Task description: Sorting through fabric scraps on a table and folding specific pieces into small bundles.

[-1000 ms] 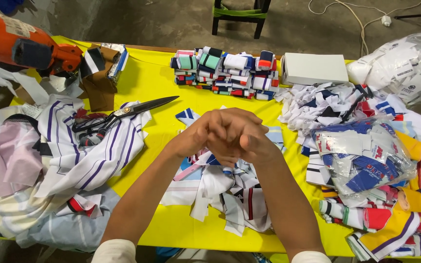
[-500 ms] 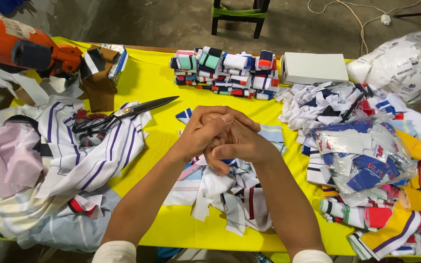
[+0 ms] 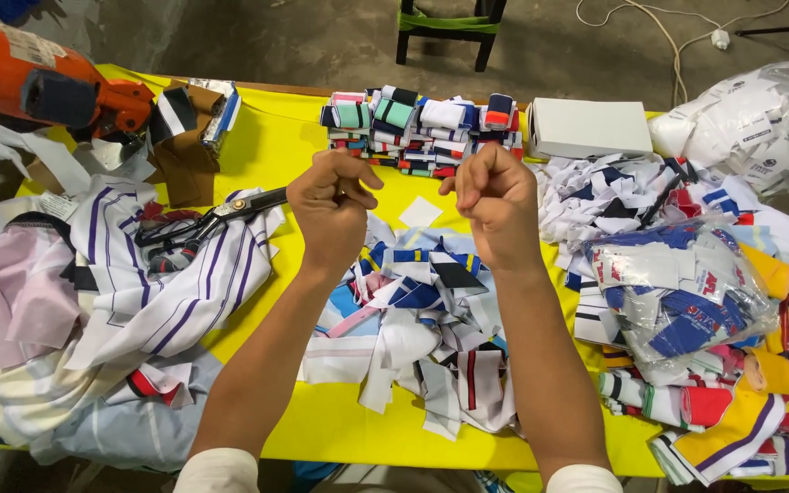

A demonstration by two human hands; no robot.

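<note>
- Left hand (image 3: pixel 329 212) and right hand (image 3: pixel 497 208) are hovering apart, both curled into fists, holding nothing I can make out.
- Scraps (image 3: pixel 422 338) are lying beneath on the bench (image 3: pixel 276 155).

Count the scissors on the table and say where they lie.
1. The black scissors lie on the striped cloth, beside the left hand. Others may be hidden under the fabric scraps.

White box (image 3: pixel 589 128) at table's far edge, clear label bags (image 3: pixel 687 297) right
</note>
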